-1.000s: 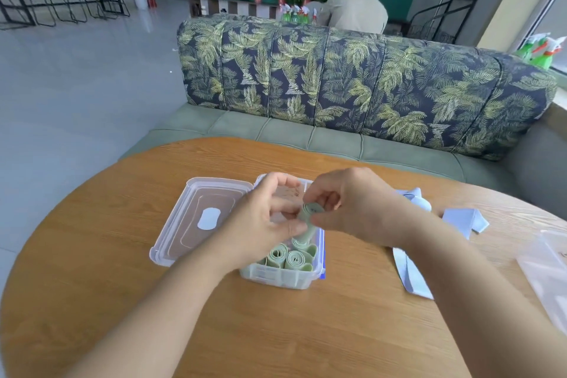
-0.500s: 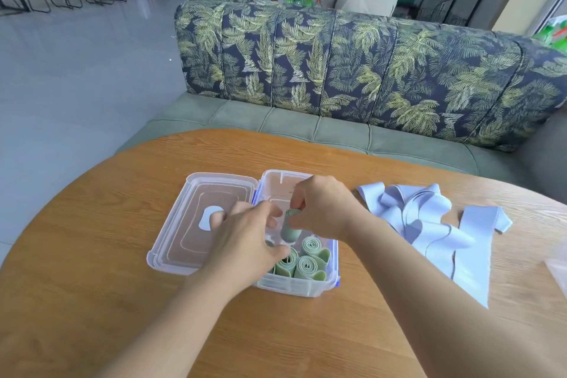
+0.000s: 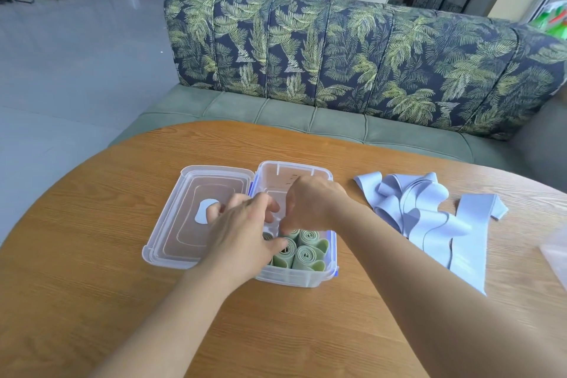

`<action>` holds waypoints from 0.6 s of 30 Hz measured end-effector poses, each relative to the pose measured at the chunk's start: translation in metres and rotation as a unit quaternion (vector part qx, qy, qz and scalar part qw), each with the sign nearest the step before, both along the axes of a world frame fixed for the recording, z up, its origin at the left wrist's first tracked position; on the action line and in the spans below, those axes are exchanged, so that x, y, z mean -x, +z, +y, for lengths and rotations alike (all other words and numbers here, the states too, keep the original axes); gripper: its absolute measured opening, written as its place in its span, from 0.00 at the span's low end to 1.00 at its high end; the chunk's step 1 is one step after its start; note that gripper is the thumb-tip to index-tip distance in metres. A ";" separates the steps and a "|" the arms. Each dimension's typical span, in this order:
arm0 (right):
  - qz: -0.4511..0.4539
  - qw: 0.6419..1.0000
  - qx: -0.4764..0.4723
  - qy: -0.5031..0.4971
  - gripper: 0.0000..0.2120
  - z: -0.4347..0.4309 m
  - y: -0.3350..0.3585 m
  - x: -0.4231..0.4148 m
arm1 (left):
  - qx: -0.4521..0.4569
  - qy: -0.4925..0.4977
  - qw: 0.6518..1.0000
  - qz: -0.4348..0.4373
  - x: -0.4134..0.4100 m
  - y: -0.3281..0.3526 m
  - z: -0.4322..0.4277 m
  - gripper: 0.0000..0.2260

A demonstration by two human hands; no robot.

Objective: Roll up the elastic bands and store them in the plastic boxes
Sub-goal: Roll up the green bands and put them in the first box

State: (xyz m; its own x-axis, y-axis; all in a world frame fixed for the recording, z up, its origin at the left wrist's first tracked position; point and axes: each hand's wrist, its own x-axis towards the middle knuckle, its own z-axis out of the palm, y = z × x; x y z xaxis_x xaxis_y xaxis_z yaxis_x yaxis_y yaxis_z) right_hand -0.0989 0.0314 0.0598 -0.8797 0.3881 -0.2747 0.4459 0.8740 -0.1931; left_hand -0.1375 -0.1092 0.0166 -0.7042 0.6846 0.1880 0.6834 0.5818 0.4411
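A clear plastic box (image 3: 296, 281) stands open on the round wooden table, with several rolled green elastic bands (image 3: 308, 253) upright in its near end. My right hand (image 3: 314, 202) reaches down into the box and pinches a green roll (image 3: 290, 234) beside the others; its fingertips hide most of that roll. My left hand (image 3: 242, 233) hovers over the box's left wall, thumb pressing against the packed rolls, fingers loosely bent. The box's lid (image 3: 184, 233) lies flat just to the left. Unrolled lavender bands (image 3: 429, 221) lie in a loose heap to the right.
Part of another clear plastic box (image 3: 557, 255) shows at the table's right edge. A leaf-patterned sofa (image 3: 352, 55) curves round the far side of the table, and a person sits with their back to me beyond it. Bare wood lies in front of the box.
The green roll, held above the box by both hands a second ago, has come down into the box in my right hand. My left hand let go and moved to the packed rolls.
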 end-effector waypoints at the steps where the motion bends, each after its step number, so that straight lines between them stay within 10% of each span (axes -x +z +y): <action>1: -0.003 1.000 0.002 0.002 0.17 0.000 0.000 0.001 | -0.001 0.000 1.000 0.003 0.000 0.000 0.000 0.20; 18: -0.052 0.999 0.009 0.005 0.17 0.002 0.001 0.007 | 0.027 -0.006 0.999 -0.028 0.002 0.003 0.001 0.21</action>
State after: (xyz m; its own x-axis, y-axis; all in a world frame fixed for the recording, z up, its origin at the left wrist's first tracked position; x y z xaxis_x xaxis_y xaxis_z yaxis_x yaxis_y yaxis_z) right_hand -0.1058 0.0333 0.0606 -0.8496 0.3747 -0.3712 0.4564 0.8750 -0.1615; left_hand -0.1392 -0.1083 0.0201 -0.7041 0.7012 0.1119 0.6660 0.5975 0.4465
